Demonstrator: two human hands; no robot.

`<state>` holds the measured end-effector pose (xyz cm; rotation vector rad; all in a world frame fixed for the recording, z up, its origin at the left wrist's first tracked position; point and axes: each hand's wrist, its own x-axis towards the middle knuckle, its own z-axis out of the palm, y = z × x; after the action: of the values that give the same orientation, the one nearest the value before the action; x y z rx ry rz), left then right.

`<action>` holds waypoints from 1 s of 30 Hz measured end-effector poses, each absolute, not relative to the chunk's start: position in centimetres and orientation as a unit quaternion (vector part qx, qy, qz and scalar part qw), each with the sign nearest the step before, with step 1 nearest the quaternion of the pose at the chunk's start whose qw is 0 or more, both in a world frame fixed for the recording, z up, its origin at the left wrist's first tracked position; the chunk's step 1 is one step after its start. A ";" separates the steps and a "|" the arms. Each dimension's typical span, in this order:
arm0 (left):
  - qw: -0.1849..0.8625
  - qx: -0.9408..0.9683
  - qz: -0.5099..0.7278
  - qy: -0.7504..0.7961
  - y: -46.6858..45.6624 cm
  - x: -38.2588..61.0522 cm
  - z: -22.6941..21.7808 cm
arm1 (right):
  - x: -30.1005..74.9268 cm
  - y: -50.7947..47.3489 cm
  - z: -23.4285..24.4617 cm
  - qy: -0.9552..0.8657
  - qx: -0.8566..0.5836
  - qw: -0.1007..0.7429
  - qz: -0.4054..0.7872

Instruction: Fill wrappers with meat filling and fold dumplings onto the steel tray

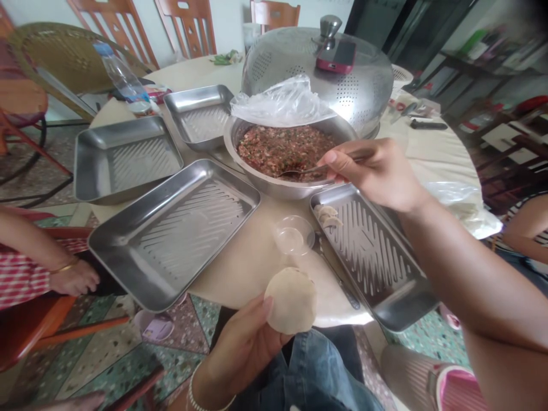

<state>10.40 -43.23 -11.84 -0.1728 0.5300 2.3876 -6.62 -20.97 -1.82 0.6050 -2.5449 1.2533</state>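
My left hand (244, 342) holds a round white dough wrapper (291, 301) at the table's near edge, fingers curled under it. My right hand (377, 171) pinches the handle of a metal spoon (306, 170) whose bowl dips into the minced meat filling (285, 149) in a large steel bowl (274, 185). A steel tray (372, 257) below my right hand carries two folded dumplings (327, 216) at its far corner. A small clear dish (294, 234) sits between the wrapper and the bowl.
Three bare steel trays (171, 234) (124, 157) (201, 114) lie to the left. A perforated steel dome cover (342, 74) with a phone (336, 56) on top stands behind the bowl, beside a plastic bag (282, 103). Another person's hand (75, 277) rests at left; another arm (526, 222) at right.
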 end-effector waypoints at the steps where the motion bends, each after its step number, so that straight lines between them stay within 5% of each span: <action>1: 0.335 -0.067 0.917 0.204 -43.3 10.4 -11.8 | -6.6 -20.9 -1.7 -0.859 0.205 0.097 0.459; 10: 0.307 -0.009 0.930 0.203 -43.3 9.6 -11.0 | -8.0 -19.4 -2.7 -0.784 0.076 0.032 0.615; 21: 0.226 -0.028 0.921 0.315 -42.2 7.0 -10.0 | -5.4 -18.0 -1.6 -0.712 -0.001 0.089 0.696; 27: 0.196 -0.008 0.904 0.381 -42.1 6.3 -9.4 | -3.3 -17.9 -2.4 -0.714 0.004 0.150 0.684; 30: 0.207 -0.004 0.918 0.339 -41.9 6.6 -9.4 | -4.8 -17.7 -3.4 -0.790 0.146 0.219 0.553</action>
<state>6.64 -41.95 -9.37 -0.0119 0.9451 2.5558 -4.82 -17.75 -3.37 0.4052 -2.1862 1.5307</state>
